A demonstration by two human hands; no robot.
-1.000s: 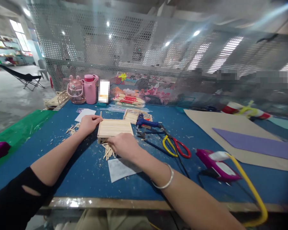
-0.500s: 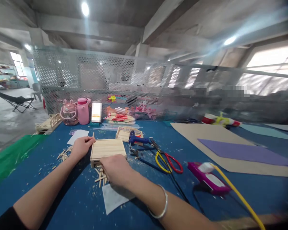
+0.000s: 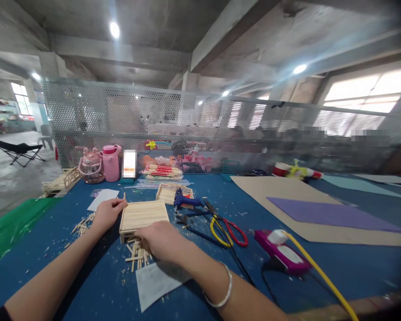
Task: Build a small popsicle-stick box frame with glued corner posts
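On the left part of the blue tabletop, a loose scatter of short pale wood offcuts, near the left forearm. Next, the left hand: thumb and fingertips together, clamped on a thin, pale wooden stick standing roughly upright. The stick is at the far left corner of a flat, rectangular platform of pale wooden slats, which lies just right of the left fingertips.

Below the platform's near edge, a loose pile of short wooden sticks. Right hand at that same edge, toward the right corner, fingers curled; fingertips hidden, so cannot tell whether they grip the platform or only rest on it. White paper sheet partly under this hand.

Farther right: a dark blue glue gun, scissors with one yellow and one red handle, then a magenta and white power strip.
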